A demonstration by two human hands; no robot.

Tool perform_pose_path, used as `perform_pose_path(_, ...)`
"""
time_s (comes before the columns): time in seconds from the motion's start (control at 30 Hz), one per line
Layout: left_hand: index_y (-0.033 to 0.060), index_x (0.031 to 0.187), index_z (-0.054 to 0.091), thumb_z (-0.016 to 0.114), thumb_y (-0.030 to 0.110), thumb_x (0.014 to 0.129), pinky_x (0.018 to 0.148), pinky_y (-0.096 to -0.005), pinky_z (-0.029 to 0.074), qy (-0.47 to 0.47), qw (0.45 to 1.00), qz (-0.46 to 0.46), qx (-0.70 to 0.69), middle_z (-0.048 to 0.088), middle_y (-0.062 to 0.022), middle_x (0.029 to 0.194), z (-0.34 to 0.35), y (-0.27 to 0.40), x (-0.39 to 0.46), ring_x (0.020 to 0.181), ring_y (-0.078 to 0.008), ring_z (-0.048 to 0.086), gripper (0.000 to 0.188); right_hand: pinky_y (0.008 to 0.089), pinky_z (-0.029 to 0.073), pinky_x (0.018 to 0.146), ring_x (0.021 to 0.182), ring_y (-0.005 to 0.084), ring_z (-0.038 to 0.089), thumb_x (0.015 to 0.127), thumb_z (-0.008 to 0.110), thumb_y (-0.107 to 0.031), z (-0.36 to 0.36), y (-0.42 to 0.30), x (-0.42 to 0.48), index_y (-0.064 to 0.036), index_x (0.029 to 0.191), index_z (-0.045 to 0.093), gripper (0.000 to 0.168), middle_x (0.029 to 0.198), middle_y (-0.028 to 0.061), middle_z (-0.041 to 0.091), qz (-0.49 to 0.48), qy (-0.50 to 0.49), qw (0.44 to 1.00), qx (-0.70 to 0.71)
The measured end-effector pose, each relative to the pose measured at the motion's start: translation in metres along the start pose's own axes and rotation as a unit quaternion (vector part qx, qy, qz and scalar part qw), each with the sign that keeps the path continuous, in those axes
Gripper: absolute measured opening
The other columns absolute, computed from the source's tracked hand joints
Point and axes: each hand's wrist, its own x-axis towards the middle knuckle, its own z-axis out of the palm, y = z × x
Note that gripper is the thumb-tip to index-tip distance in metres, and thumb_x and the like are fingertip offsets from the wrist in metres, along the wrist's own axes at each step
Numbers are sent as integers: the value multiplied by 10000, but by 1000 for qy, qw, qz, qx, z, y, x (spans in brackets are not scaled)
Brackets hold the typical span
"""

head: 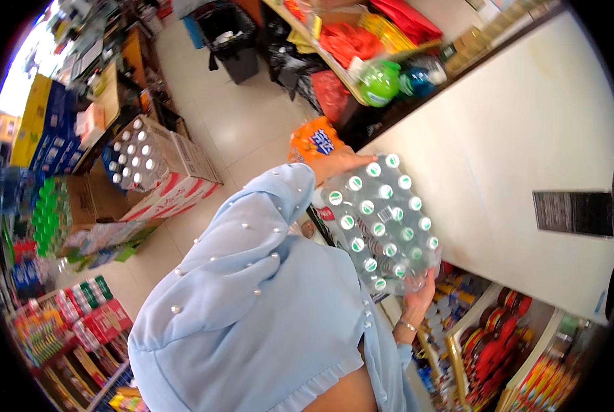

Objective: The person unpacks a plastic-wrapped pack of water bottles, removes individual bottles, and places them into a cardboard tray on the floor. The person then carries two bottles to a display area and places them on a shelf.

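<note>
A shrink-wrapped pack of clear plastic bottles (384, 221) is held in front of my body, its white caps with green marks facing up at me. My left hand (340, 160) grips the upper-left end of the pack in the picture. At the opposite end, my right hand (421, 297), with a bracelet at the wrist, holds the lower corner. The undersides of the bottles and some of my fingers are hidden. Just beyond my left hand is an orange wrapped drinks pack (314, 139), partly covered by that hand and arm.
A large white panel (492, 154) stands close on the right. Shelves with packaged goods (497, 329) are at lower right. Tiled floor (219, 113) runs along the left, past a black bin (235, 51) and cardboard cartons of bottles (183, 159). Stacked drink packs (101, 319) sit at lower left.
</note>
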Motion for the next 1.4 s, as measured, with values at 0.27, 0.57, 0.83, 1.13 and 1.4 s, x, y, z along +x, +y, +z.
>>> perform_pose_path(0.27, -140, 1081, 581, 602, 729, 655, 808, -398, 487, 29, 999, 19, 3, 613, -269, 1065, -3, -7, -13, 999, -350, 609, 969, 447, 467, 865, 997, 281, 570, 939, 507, -302, 37, -18, -23, -45, 1091, 544, 301, 1096, 110, 594, -12, -11, 999, -29)
perform_pose_path(0.57, -85, 994, 619, 591, 684, 701, 775, -389, 494, 104, 992, -32, -67, 618, -224, 1017, -26, -48, -59, 930, -301, 616, 823, 283, 408, 509, 609, 122, 521, 930, 521, -218, 109, -25, -87, -77, 886, 542, 150, 737, 4, 539, -90, -31, 986, -137)
perform_pose_path(0.83, -25, 1012, 644, 591, 433, 811, 760, -311, 494, 132, 906, 39, -399, 660, -144, 970, -58, -106, -91, 895, -215, 639, 502, 245, 358, 446, 501, 77, 441, 924, 539, -198, 176, -6, -119, -88, 819, 526, 153, 640, -39, 478, -109, -94, 966, -217)
perform_pose_path(1.13, -54, 970, 611, 591, 482, 785, 773, -358, 477, 234, 923, -73, -298, 647, -187, 935, -216, -186, -113, 886, -257, 620, 568, 267, 355, 469, 541, 75, 452, 897, 590, -269, 330, 88, -124, -135, 787, 534, 182, 672, -45, 495, -112, -71, 949, -286)
perform_pose_path(1.4, -27, 885, 596, 567, 486, 758, 795, -428, 454, 364, 876, -161, -272, 640, -221, 893, -299, -203, -179, 882, -350, 612, 530, 296, 415, 547, 638, 114, 510, 909, 559, -230, 414, 99, -104, -73, 888, 554, 158, 758, -2, 527, 5, -189, 915, -356)
